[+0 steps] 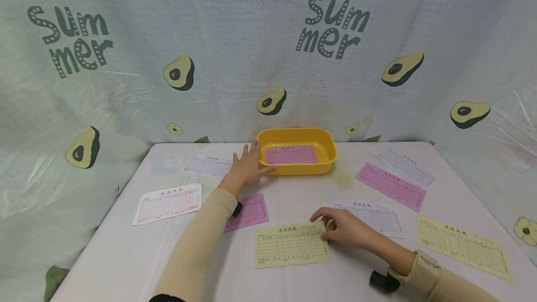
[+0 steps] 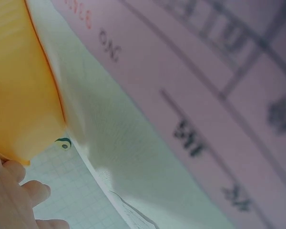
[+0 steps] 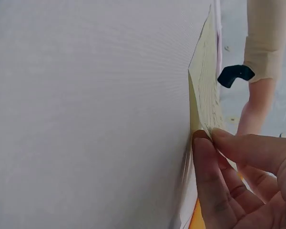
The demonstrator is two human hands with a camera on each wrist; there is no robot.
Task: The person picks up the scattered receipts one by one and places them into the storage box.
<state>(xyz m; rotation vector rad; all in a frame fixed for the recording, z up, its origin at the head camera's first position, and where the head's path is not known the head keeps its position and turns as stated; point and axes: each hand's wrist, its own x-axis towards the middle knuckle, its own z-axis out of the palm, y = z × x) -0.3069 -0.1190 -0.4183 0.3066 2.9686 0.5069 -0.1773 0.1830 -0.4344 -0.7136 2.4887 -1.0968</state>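
Between thumb and fingers my right hand (image 1: 346,228) pinches the right edge of a pale yellow printed slip (image 1: 289,248). In the right wrist view the yellow slip (image 3: 207,81) bends up from the white table at the pinched edge. At the back, my left hand (image 1: 247,167) touches the left side of a yellow plastic tray (image 1: 299,169), fingers spread and fairly straight, thumb along the front wall. Inside the tray lies a pink slip (image 1: 291,154). Under my left wrist another pink slip (image 1: 253,211) lies partly hidden by the sleeve.
Left on the table are a red-printed white slip (image 1: 168,204) and a blue-printed slip (image 1: 205,166). To the right lie a pink slip (image 1: 392,185), two blue-printed slips (image 1: 404,167) and a second yellow slip (image 1: 463,246). A patterned curtain (image 1: 226,59) hangs behind the table.
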